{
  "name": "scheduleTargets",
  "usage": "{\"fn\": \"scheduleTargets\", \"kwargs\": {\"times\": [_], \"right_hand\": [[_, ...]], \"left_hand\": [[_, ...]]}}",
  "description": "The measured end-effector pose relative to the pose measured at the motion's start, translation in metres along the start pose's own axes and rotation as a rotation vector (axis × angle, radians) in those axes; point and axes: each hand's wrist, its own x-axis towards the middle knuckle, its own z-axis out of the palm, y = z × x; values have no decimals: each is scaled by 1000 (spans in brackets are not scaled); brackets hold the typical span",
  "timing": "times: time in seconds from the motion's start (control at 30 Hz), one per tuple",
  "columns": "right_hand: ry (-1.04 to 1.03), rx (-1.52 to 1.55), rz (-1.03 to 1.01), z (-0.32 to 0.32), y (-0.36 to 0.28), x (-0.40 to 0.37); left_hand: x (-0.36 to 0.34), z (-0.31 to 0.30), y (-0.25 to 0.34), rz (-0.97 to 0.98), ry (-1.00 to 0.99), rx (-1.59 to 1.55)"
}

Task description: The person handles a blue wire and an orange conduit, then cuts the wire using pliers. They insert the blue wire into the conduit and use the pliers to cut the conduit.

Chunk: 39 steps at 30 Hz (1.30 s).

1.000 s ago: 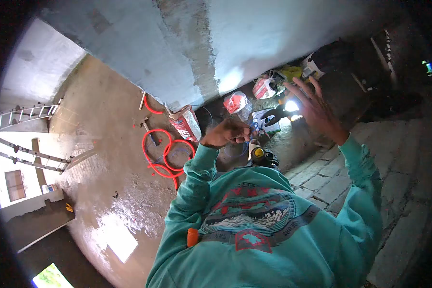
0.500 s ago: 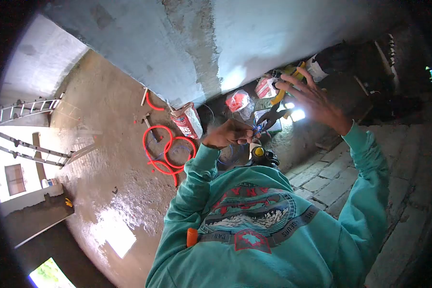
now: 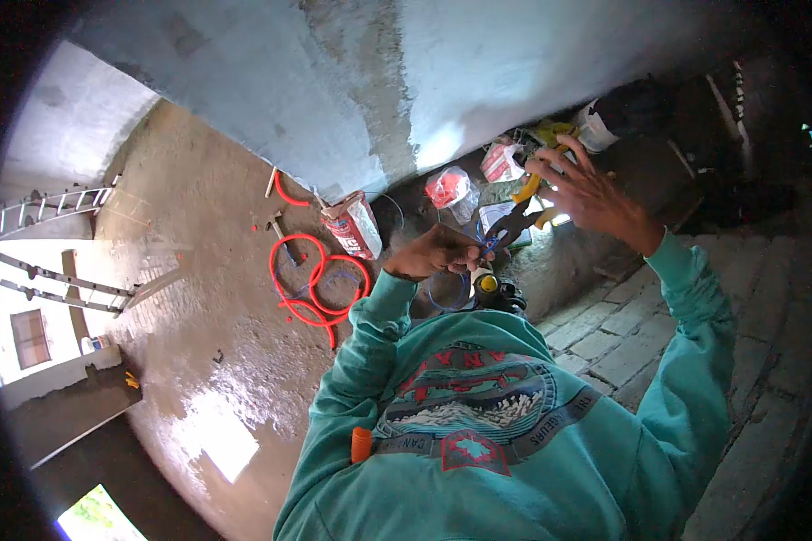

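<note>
My left hand [image 3: 435, 252] is closed, its fingertips pinching a blue wire [image 3: 489, 245] in front of my chest. My right hand [image 3: 594, 191] grips a pair of pliers [image 3: 514, 223] with dark jaws and yellow handles. The handles are spread apart, one near my raised fingers and the other by my palm. The plier jaws are at the blue wire, close to my left fingertips; whether they bite on it is too small to tell. A loop of blue wire [image 3: 448, 302] hangs below my left hand.
Red flexible conduit [image 3: 320, 279] lies coiled on the floor, beside a hammer [image 3: 282, 236] and a red-and-white bag [image 3: 352, 225]. A plastic bag with red contents [image 3: 448, 189] is near the wall [image 3: 478, 72]. A ladder [image 3: 59, 281] stands far left; bricks [image 3: 595, 347] pave the right.
The pliers have turned slightly, showing more of their jaws and lower yellow handle. My right fingers have curled in a little; my left hand has barely moved.
</note>
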Motion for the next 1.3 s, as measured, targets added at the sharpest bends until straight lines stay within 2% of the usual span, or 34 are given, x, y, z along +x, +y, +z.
{"fn": "scheduleTargets", "kwargs": {"times": [0.07, 0.13, 0.17, 0.23, 0.27, 0.33, 0.37, 0.43, 0.47, 0.5, 0.57, 0.63, 0.7, 0.77, 0.83, 0.9, 0.93, 0.97, 1.0, 1.07, 1.13, 1.2, 1.27, 1.3], "right_hand": [[28, -22, -3, 10, 2, -6], [53, -41, -6, 15, 7, -8], [58, 22, 19, 17, 10, -8], [60, 91, 55, 21, 14, -11], [51, 42, 28, 23, 15, -13], [36, -2, 20, 27, 16, -18], [35, 14, 80, 28, 15, -18], [16, 58, 216, 29, 5, -29], [-40, 125, 291, 25, -1, -39], [-4, 139, 318, 38, -3, -53], [-54, 802, 695, 50, -19, -76], [155, 836, 922, 59, -56, -96], [184, 950, 956, 80, -77, -113], [396, 1334, 1163, 93, -104, -117], [347, 1351, 1204, 122, -128, -134], [296, 1363, 1241, 124, -140, -136], [272, 1407, 1317, 124, -147, -135], [246, 1452, 1393, 119, -151, -129], [254, 1455, 1401, 112, -153, -124], [447, 1503, 1354, 97, -154, -114], [499, 1558, 1343, 90, -155, -108], [546, 1611, 1324, 92, -155, -107], [653, 1580, 1150, 107, -160, -108], [648, 1582, 1143, 112, -162, -107]], "left_hand": [[0, 2, -3, -17, 21, -29], [1, 1, -17, 229, -126, -187], [-1, 4, -12, 224, -129, -188], [-4, 13, 4, 308, -176, 78], [-1, 12, -1, 300, -183, 76], [7, 9, -16, 349, -61, 569], [7, 9, -17, 341, -80, 561], [1, 9, -23, 371, 102, 987], [0, 9, -21, 244, 135, 644], [-2, 10, -20, 149, 204, 288], [-4, 11, -17, 165, 340, 102], [-1, 3, -19, 145, 343, 109], [2, -8, -25, 127, 361, 122], [9, -21, -33, 220, 351, 303], [20, -23, -28, 192, 371, 388], [29, -26, -29, 314, 405, 392], [32, -26, -30, 306, 394, 396], [34, -25, -29, 249, 424, 272], [37, -24, -28, 193, 453, 148], [40, -18, -24, 225, 465, 181], [42, -16, -20, 268, 489, 214], [43, -17, -16, 227, 497, 177], [43, -18, -16, 250, 489, 171], [41, -19, -16, 268, 477, 165]]}}
